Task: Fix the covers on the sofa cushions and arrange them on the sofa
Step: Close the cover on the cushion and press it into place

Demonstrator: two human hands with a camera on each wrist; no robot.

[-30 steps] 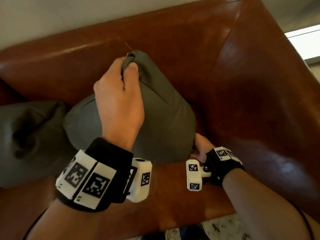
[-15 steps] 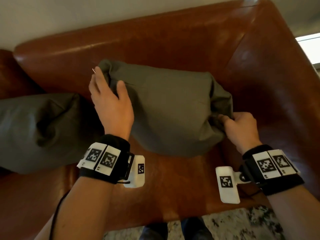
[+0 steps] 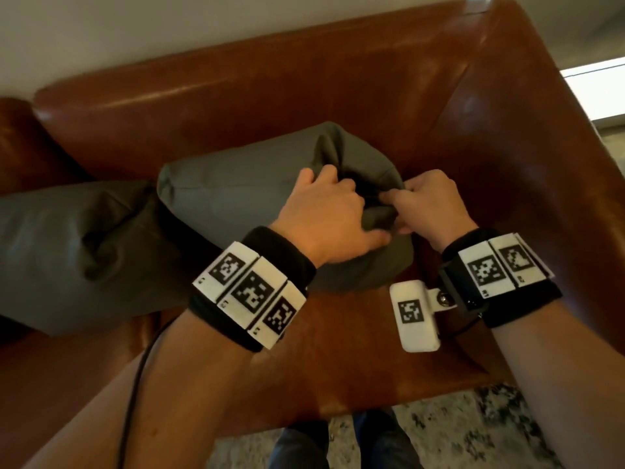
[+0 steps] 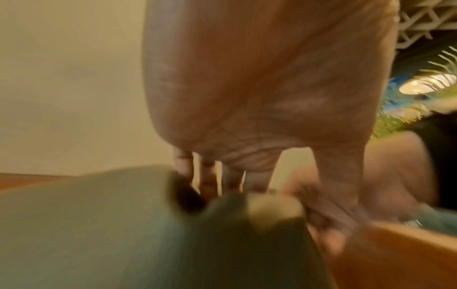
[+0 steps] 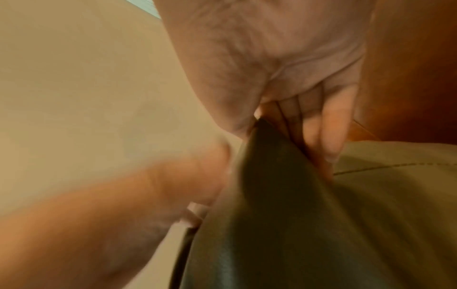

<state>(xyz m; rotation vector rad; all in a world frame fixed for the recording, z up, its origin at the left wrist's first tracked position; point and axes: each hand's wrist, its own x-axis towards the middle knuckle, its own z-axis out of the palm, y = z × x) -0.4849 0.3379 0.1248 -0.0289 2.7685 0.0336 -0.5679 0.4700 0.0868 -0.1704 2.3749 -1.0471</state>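
Note:
A grey-green cushion (image 3: 236, 194) lies on the seat of the brown leather sofa (image 3: 338, 96), its open cover end turned to the right. My left hand (image 3: 324, 211) grips the bunched cover fabric (image 3: 378, 214) at that end, fingers curled over the top edge. My right hand (image 3: 426, 204) pinches the same cover end from the right. In the right wrist view my fingers (image 5: 329, 136) clamp a dark fold of the cover (image 5: 272, 166). The left wrist view is blurred; the cover (image 4: 123, 224) lies below my fingers (image 4: 207, 176).
A second grey-green cushion (image 3: 67, 258) lies slumped on the seat to the left, touching the first. The sofa's right armrest (image 3: 541, 198) rises close beside my right hand. A patterned rug (image 3: 473, 434) and the person's legs (image 3: 338, 441) show below the seat's front edge.
The cushion went from standing on end to lying flat. My left hand left its left corner and crossed to the right end, where it now grips the cover beside my right hand.

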